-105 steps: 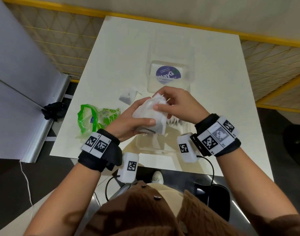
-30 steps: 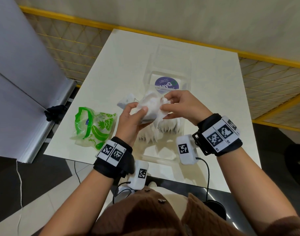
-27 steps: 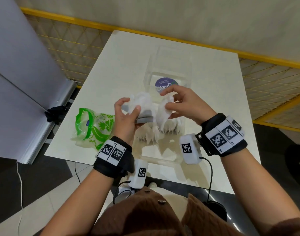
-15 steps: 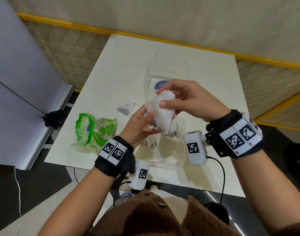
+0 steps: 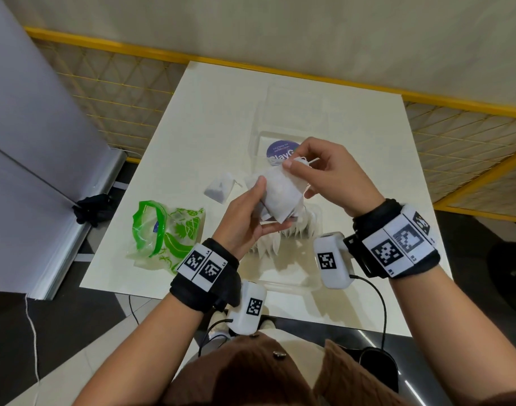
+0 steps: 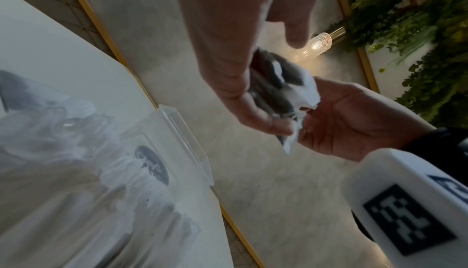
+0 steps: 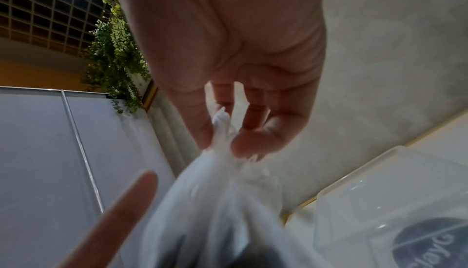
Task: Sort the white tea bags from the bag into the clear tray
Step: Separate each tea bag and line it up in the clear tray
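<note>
A bundle of white tea bags (image 5: pixel 281 197) is held above the table between both hands. My left hand (image 5: pixel 250 215) grips it from below, thumb against its left side. My right hand (image 5: pixel 305 168) pinches the top corner of one bag in the bundle between thumb and fingers, and the right wrist view shows that pinch on the tea bag's top (image 7: pixel 222 130). Under the hands, the clear tray (image 5: pixel 291 285) near the table's front edge holds a row of white tea bags (image 5: pixel 297 230). The green-printed bag (image 5: pixel 166 232) lies open to the left.
One loose tea bag (image 5: pixel 220 189) lies on the table left of the hands. A clear box with a purple round label (image 5: pixel 280 149) stands just behind them, its lid up. The white table (image 5: pixel 368 159) ends at a yellow-framed mesh fence; a grey panel stands at the left.
The right hand's grip has moved from the bundle's side to its top corner. Both hands still hold the bundle over the tray, now slightly farther back.
</note>
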A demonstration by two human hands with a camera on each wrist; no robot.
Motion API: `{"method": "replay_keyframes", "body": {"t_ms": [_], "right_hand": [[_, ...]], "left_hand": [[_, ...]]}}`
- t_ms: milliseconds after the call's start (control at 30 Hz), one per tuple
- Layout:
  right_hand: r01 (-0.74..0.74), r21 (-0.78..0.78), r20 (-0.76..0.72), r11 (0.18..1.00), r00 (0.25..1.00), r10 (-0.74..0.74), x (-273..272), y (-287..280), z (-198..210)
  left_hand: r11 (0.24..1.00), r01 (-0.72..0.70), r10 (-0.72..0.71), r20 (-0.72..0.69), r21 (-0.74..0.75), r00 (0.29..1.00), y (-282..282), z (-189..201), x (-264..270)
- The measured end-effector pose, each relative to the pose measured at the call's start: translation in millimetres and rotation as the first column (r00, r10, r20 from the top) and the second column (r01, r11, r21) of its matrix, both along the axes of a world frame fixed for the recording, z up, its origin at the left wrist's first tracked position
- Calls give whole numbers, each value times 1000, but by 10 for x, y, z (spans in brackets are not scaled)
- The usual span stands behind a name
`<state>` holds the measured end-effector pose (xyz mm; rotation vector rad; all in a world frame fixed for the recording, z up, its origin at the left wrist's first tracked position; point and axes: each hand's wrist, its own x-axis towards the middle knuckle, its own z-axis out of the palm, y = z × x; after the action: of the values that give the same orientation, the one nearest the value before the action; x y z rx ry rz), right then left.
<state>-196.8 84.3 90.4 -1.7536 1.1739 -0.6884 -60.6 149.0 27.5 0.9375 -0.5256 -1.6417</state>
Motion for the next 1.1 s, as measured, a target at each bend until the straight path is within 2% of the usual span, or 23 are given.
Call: {"method": "replay_keyframes", "body": {"t_ms": [133, 233, 300, 433, 533, 633, 767, 967, 1100], "right_hand": [[120, -3, 41, 993, 992, -120, 65, 20, -37], [167, 34, 71, 985, 983, -169, 66, 26, -34], [139, 84, 70, 987, 987, -145, 32, 26, -21], [-7, 223, 82, 975, 997, -11, -39, 27, 13], [-29, 250, 112, 968, 994, 1, -68, 19, 28], [-54, 247, 85, 967, 996, 34, -75, 17, 27], [-97, 197, -34, 976, 994, 105, -91, 2, 18], [-24, 148, -42, 989, 999, 30, -191, -6, 20], [-23, 96, -50, 995, 998, 28, -196, -3, 18]], "left_hand": [[1000, 25, -24, 77, -9, 997, 3, -10, -49], [999, 4, -7, 70, 43, 998, -28, -43, -61], [998, -4, 0, 57, 58, 998, -49, -61, -56], [998, -20, 20, 7, 64, 1000, -54, -75, -31], [998, -7, 7, -8, 64, 1000, -45, -66, -41], [1000, 23, -23, 27, 14, 999, -32, -26, -79], [997, 32, -29, 46, -71, 999, -31, -26, -76], [1000, -26, 25, 92, 14, 995, -60, -101, -2], [999, 36, -36, 28, 17, 999, -14, -57, 10]]}}
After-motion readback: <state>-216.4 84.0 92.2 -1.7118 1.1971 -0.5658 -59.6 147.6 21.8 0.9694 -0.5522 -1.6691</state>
